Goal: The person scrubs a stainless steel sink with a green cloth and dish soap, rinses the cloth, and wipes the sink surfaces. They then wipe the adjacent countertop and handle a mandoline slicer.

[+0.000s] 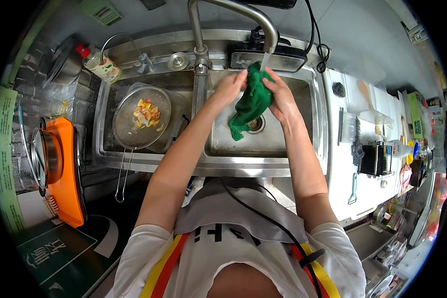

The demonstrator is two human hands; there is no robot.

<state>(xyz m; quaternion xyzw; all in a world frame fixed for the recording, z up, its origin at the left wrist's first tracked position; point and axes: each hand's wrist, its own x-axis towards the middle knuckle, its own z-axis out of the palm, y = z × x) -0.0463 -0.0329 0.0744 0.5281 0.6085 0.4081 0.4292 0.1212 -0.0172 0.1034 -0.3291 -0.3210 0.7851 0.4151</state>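
Observation:
A wet green cloth (254,97) hangs between my two hands over the right basin of a stainless steel sink (242,161). Water runs from the curved metal faucet (270,41) onto its upper end. My left hand (229,87) pinches the cloth's upper left edge. On the other side, my right hand (281,95) grips it with the thumb on top; part of those fingers is hidden. The cloth's lower end dangles near the drain (257,124) and partly covers it from view.
In the left basin sits a long-handled mesh strainer (124,126) holding food scraps. A pump bottle (104,69) stands behind it. Orange trays (65,167) and a lidded pot (41,156) are at left. A white counter (337,156) at right holds scouring pads (338,89) and a peeler (354,190).

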